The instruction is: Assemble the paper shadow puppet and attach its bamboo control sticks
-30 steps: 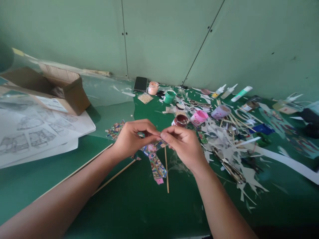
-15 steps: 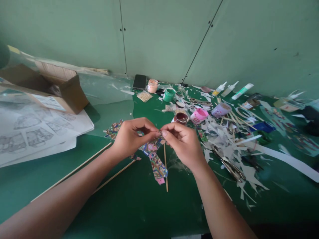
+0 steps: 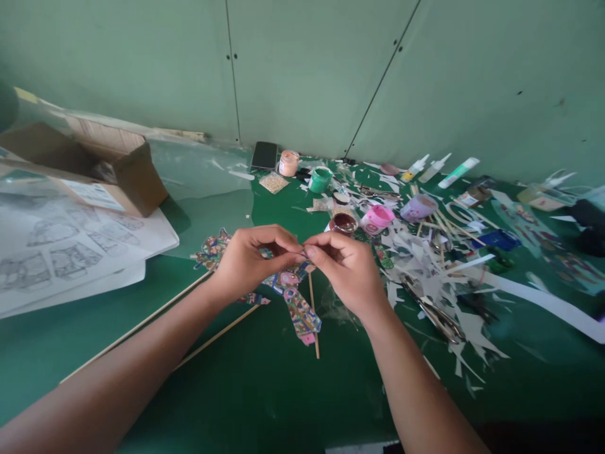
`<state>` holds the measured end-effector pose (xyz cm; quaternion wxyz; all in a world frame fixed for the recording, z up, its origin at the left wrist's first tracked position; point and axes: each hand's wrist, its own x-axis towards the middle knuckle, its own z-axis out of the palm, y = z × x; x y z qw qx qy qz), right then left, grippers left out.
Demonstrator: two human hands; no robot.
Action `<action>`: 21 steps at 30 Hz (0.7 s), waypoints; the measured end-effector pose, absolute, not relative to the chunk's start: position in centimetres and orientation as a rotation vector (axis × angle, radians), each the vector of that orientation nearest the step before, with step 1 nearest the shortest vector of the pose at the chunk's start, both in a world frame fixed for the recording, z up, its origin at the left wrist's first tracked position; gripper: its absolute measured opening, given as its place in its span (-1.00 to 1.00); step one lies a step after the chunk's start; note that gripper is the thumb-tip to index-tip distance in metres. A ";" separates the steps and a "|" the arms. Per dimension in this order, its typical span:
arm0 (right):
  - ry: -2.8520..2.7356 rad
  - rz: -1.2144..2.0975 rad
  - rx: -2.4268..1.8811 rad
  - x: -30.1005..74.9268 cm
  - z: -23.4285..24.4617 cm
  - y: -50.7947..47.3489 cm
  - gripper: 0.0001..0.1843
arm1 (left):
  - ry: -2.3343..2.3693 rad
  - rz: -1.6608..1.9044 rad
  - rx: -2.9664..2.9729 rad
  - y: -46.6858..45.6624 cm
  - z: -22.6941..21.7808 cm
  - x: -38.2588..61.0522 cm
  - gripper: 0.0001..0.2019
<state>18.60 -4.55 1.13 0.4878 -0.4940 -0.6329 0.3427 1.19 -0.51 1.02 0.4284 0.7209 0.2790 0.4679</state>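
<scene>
My left hand (image 3: pixel 253 258) and my right hand (image 3: pixel 347 268) meet above the table, thumbs and forefingers pinched together with the tips touching. Whatever is between them is too small to make out. Beneath the hands lies a colourful cut-out figure (image 3: pixel 302 313), a painted jointed puppet by its look, with a pink end at its lower tip. Its middle is partly hidden by my hands. Thin wooden sticks run from the figure: a long one (image 3: pixel 137 326) on the left, another (image 3: pixel 217 336) by my left forearm, and a short one (image 3: pixel 317 347) below the figure.
At left, an open cardboard box (image 3: pixel 142 183) stands on sheets of line drawings (image 3: pixel 161 236). Paint jars, among them a pink jar (image 3: pixel 377 219) and a green jar (image 3: pixel 320 180), stand behind my hands. Paper scraps (image 3: pixel 420 258) and scissors (image 3: pixel 435 315) lie at right. Glue bottles (image 3: pixel 458 172) lean near the wall.
The cut-out figure has shifted slightly, its lower limb swinging a little to the right and its left end to the left. Both hands keep their pinch in nearly the same place.
</scene>
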 end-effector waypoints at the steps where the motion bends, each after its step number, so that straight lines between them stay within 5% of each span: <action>1: -1.539 0.831 -1.195 18.6 1.1 -4.5 -0.85 | 0.705 1.161 1.794 -0.5 1.1 1.2 -0.92; 11: -1.519 0.846 -1.095 18.4 0.7 -4.5 -0.90 | 0.842 1.093 1.800 -0.6 1.4 1.1 -0.81; 21: -1.527 0.947 -1.124 18.5 1.0 -4.6 -0.85 | 0.723 1.060 1.999 -0.2 1.6 0.6 -0.91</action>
